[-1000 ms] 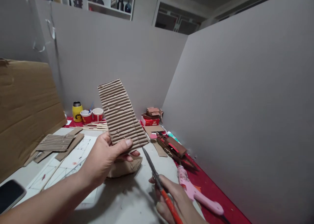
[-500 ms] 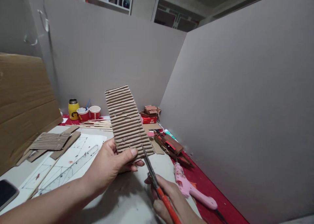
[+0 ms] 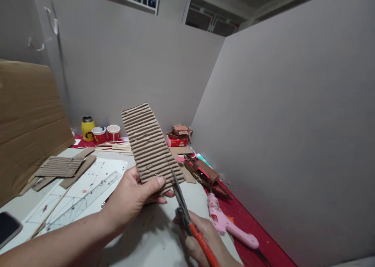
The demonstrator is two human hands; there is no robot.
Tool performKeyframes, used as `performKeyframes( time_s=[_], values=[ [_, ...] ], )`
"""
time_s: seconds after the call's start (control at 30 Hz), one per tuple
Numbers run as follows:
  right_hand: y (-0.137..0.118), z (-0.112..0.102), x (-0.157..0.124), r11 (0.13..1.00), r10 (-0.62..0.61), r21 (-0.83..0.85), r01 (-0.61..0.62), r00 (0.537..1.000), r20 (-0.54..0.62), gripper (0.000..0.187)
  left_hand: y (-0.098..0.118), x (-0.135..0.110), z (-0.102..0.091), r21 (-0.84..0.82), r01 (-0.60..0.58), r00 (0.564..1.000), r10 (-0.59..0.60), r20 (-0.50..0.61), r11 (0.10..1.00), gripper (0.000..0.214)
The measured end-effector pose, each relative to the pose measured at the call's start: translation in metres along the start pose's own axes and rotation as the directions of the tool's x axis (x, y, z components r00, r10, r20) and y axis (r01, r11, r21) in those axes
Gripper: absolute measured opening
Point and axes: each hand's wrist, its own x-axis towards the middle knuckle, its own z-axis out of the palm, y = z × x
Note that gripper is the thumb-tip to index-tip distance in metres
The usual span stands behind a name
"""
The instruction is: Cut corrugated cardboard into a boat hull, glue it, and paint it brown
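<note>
A long strip of corrugated cardboard [image 3: 150,142], its ridges facing me, is tilted up above the table. My left hand [image 3: 137,187] pinches its lower end, thumb on the ridged face and fingers behind. In my right hand [image 3: 202,235] is a pair of scissors [image 3: 182,200] with orange-red handles. The blades lie at the strip's lower right part, with the tip over the ridges; the far blade is hidden behind the cardboard. My right fingers are partly hidden by the handles.
A ruler [image 3: 84,200] lies on a drawn paper plan [image 3: 96,167] at left, near cardboard pieces [image 3: 60,166] and a phone [image 3: 8,228]. A pink glue gun [image 3: 231,226] and a brown model boat [image 3: 206,173] lie at right. Cups [image 3: 113,133] and thin sticks [image 3: 117,148] stand or lie behind.
The top of the cardboard strip has leaned slightly to the left. The scissors have shifted a little right, and their handles look somewhat further apart. My left hand keeps its hold.
</note>
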Motion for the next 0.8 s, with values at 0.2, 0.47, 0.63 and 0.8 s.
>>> performKeyframes(
  time_s=[0.2, 0.47, 0.63, 0.8],
  values=[
    [0.0014, 0.0011, -0.0005, 0.999, 0.025, 0.040, -0.025, 1.000, -0.009, 0.060, -0.0019, 0.0017, -0.0019, -0.008, 0.016, 1.000, -0.016, 0.020, 1.000, 0.024],
    [0.0008, 0.0058, -0.0032, 0.998, 0.035, 0.057, -0.032, 0.999, -0.041, 0.057, -0.0008, 0.0012, -0.0010, 0.019, 0.020, 1.000, -0.020, 0.016, 1.000, 0.023],
    [-0.0044, 0.0065, -0.0042, 0.994, 0.076, 0.085, -0.073, 0.996, -0.035, 0.055, -0.0022, 0.0023, -0.0007, 0.013, 0.030, 1.000, -0.030, -0.005, 0.999, 0.024],
    [-0.0055, 0.0070, -0.0042, 0.992, 0.074, 0.107, -0.069, 0.996, -0.046, 0.055, -0.0017, 0.0015, -0.0014, 0.016, 0.040, 0.999, -0.040, 0.005, 0.999, 0.023]
  ],
)
